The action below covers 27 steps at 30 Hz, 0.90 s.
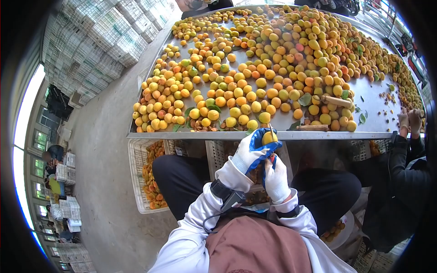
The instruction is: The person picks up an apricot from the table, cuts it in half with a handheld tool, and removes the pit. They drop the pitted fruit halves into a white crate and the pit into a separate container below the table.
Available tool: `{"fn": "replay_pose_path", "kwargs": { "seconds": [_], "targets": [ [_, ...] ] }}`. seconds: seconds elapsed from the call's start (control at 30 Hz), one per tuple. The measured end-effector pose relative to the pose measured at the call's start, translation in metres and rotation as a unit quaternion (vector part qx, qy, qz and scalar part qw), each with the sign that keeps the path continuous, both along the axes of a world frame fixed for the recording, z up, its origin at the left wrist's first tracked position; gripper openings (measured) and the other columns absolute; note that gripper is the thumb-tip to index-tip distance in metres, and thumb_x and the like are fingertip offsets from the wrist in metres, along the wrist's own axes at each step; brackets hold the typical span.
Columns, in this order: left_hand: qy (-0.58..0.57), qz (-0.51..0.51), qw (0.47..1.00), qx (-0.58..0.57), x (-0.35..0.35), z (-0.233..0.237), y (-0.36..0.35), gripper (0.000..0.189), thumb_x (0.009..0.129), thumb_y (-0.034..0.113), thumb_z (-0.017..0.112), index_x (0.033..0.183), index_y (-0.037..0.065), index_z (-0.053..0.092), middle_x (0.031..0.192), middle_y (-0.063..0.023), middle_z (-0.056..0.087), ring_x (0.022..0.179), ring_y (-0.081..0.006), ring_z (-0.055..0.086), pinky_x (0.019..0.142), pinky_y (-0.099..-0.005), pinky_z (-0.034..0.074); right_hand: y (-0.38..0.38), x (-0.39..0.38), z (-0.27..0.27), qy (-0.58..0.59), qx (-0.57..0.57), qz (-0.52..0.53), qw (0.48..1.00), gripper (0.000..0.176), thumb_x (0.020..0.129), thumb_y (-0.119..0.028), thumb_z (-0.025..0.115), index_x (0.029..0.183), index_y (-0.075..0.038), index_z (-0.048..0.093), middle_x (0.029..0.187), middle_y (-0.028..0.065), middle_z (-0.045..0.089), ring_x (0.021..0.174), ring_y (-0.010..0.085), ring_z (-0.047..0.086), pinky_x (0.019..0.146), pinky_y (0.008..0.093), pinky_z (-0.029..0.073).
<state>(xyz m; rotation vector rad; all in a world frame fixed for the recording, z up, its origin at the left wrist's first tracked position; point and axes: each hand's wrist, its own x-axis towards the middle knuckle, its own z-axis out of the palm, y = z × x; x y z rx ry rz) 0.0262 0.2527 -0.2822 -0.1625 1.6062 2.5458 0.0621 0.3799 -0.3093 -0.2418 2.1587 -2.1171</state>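
My left hand, in a white glove with blue coating, is closed around a yellow apricot just off the table's front edge. Below it, my right hand, gloved the same way, is closed on a small knife. A bit of its red handle shows between the hands, and its thin blade stands up against the apricot. Many loose apricots lie on the metal table in front of me, mixed with green leaves. The fingertips of my right hand are partly hidden.
A white crate of apricot pieces stands on the floor left of my knees. Wooden handles lie among the fruit. At the right, another person's hands are over the table. Stacked crates rise at the back left.
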Motion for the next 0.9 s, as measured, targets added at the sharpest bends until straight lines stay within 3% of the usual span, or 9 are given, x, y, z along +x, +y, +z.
{"fn": "replay_pose_path", "kwargs": {
  "seconds": [0.13, 0.3, 0.4, 0.5, 0.57, 0.6, 0.7, 0.77, 0.9],
  "targets": [
    [0.029, -0.003, 1.0, -0.013, 0.007, 0.008, 0.002, 0.041, 0.096, 0.018, 0.072, 0.127, -0.003, 0.056, 0.104, -0.0155, 0.071, 0.1, -0.0246, 0.07, 0.092, -0.0362, 0.056, -0.002, 0.001, 0.008, 0.012, 0.068, -0.02, 0.997, 0.013, 0.099, -0.009, 0.058, 0.105, 0.001, 0.063, 0.089, 0.0263, 0.067, 0.088, 0.0477, 0.065, 0.069, 0.0437, 0.051],
    [-0.049, 0.033, 0.996, 0.068, 0.005, 0.011, 0.014, 0.041, 0.098, 0.035, 0.067, 0.115, -0.003, 0.061, 0.093, -0.018, 0.071, 0.085, -0.0259, 0.071, 0.078, -0.0372, 0.059, -0.006, -0.003, -0.004, 0.051, 0.106, -0.059, 0.991, 0.014, 0.099, -0.011, 0.059, 0.104, 0.001, 0.065, 0.091, 0.026, 0.068, 0.089, 0.0465, 0.067, 0.07, 0.0452, 0.052],
    [-0.049, 0.03, 0.997, 0.057, 0.0, 0.004, 0.013, 0.036, 0.097, 0.029, 0.069, 0.111, -0.003, 0.062, 0.093, -0.0171, 0.071, 0.084, -0.0246, 0.071, 0.073, -0.0341, 0.059, -0.004, -0.004, -0.005, 0.018, 0.073, -0.054, 0.996, 0.015, 0.1, -0.01, 0.057, 0.106, 0.002, 0.064, 0.088, 0.0258, 0.068, 0.085, 0.0437, 0.068, 0.071, 0.0429, 0.052],
    [-0.035, 0.026, 0.999, 0.016, -0.002, -0.001, 0.008, 0.031, 0.098, 0.025, 0.07, 0.11, -0.002, 0.062, 0.091, -0.0153, 0.071, 0.082, -0.024, 0.071, 0.071, -0.0325, 0.059, -0.004, -0.005, -0.01, 0.009, 0.0, -0.019, 1.0, 0.018, 0.102, -0.014, 0.056, 0.105, 0.002, 0.064, 0.088, 0.0164, 0.07, 0.078, 0.0315, 0.068, 0.071, 0.0367, 0.052],
    [-0.034, 0.03, 0.999, 0.005, -0.004, 0.001, 0.001, 0.029, 0.098, 0.023, 0.07, 0.11, -0.002, 0.062, 0.091, -0.014, 0.07, 0.081, -0.0239, 0.071, 0.07, -0.0321, 0.059, -0.005, -0.005, -0.012, -0.159, -0.226, 0.02, 0.961, 0.022, 0.104, -0.02, 0.056, 0.102, 0.0, 0.065, 0.09, 0.0039, 0.068, 0.075, 0.0165, 0.064, 0.068, 0.0279, 0.048],
    [-0.043, 0.013, 0.999, 0.01, -0.004, 0.002, -0.003, 0.029, 0.098, 0.023, 0.069, 0.11, -0.002, 0.062, 0.09, -0.0125, 0.07, 0.08, -0.0246, 0.072, 0.07, -0.033, 0.06, 0.005, -0.008, -0.014, -0.227, -0.241, 0.097, 0.939, 0.026, 0.107, -0.021, 0.053, 0.124, -0.003, 0.06, 0.107, 0.0047, 0.067, 0.092, 0.013, 0.065, 0.083, 0.0268, 0.055],
    [-0.043, 0.015, 0.999, 0.021, -0.002, 0.0, -0.005, 0.028, 0.098, 0.022, 0.068, 0.108, -0.003, 0.063, 0.088, -0.01, 0.068, 0.078, -0.0272, 0.073, 0.069, -0.0356, 0.061, 0.01, -0.011, -0.003, -0.334, -0.335, 0.136, 0.871, 0.028, 0.106, -0.024, 0.053, 0.125, -0.005, 0.058, 0.105, 0.0042, 0.067, 0.094, 0.0136, 0.066, 0.084, 0.0267, 0.056],
    [-0.013, 0.004, 1.0, 0.027, -0.001, 0.0, -0.009, 0.027, 0.099, 0.022, 0.066, 0.105, -0.003, 0.064, 0.088, -0.0104, 0.068, 0.08, -0.028, 0.073, 0.069, -0.0361, 0.06, 0.02, -0.014, 0.007, -0.379, -0.348, 0.197, 0.835, 0.027, 0.106, -0.034, 0.05, 0.114, -0.01, 0.059, 0.091, 0.0057, 0.066, 0.073, 0.0153, 0.066, 0.059, 0.0286, 0.056],
    [-0.009, -0.016, 0.998, 0.061, 0.005, -0.004, -0.017, 0.03, 0.098, 0.025, 0.068, 0.11, -0.003, 0.065, 0.093, -0.0093, 0.069, 0.085, -0.0248, 0.073, 0.076, -0.0339, 0.061, 0.015, -0.013, 0.004, -0.45, -0.387, 0.174, 0.786, 0.026, 0.106, -0.035, 0.05, 0.109, -0.01, 0.059, 0.082, 0.0059, 0.062, 0.061, 0.0162, 0.062, 0.048, 0.0288, 0.051]
  ]
}}
